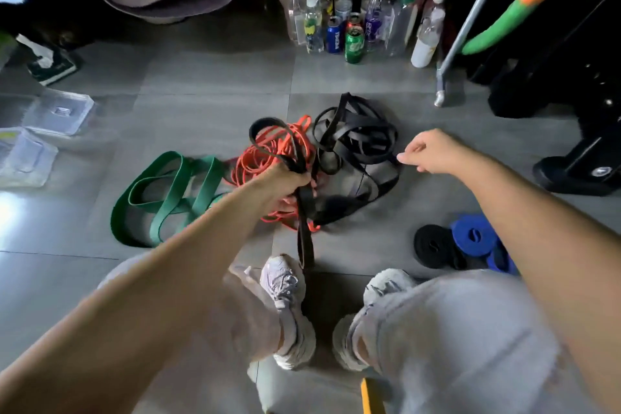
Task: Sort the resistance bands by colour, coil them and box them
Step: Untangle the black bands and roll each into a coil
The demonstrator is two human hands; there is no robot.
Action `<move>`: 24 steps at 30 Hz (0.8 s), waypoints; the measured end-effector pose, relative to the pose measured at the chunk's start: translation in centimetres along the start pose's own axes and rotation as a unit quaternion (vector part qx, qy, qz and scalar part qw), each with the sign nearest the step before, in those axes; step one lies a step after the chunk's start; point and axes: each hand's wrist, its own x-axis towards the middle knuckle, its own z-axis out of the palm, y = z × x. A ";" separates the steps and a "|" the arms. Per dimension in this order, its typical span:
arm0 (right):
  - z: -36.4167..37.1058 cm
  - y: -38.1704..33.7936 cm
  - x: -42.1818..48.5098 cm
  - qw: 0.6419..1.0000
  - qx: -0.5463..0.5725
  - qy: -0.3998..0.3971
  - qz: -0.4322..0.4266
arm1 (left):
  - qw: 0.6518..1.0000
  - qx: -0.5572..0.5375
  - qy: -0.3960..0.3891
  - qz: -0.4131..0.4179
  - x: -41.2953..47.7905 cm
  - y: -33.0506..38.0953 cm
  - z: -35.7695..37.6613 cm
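Left hand [285,185]: fist closed round a flat black band [304,239]. One loop of it stands up toward 11 o'clock of the fist; the other end hangs straight down at 6 o'clock, toward the pale shoes [285,286].

Right hand [433,151]: fingers curled, thumb and forefinger tips together at the rim of the black tangle [356,134], which lies at its 9 o'clock. Blurred; cannot tell whether it pinches a strand.

Orange bands [265,158]: thin, cord-like, a loose matted heap under and at 11 o'clock of the left hand, touching the black tangle.

Green band [168,191]: broad, flat, matte, lying in open crossed loops at 9 o'clock of the left hand.

Black coil [433,245] and blue coils [473,235]: tight flat rolls, side by side and touching, at 6 o'clock of the right hand.

Clear boxes [60,111]: shallow, see-through plastic, at far 9 o'clock, well apart from the bands.

All on a grey tiled floor [208,84], faintly glossy.
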 end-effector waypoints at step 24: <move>16.5 8.1 24.7 0.978 -0.107 0.177 0.011 | 0.960 0.231 0.157 -0.013 30.1 -9.6 4.7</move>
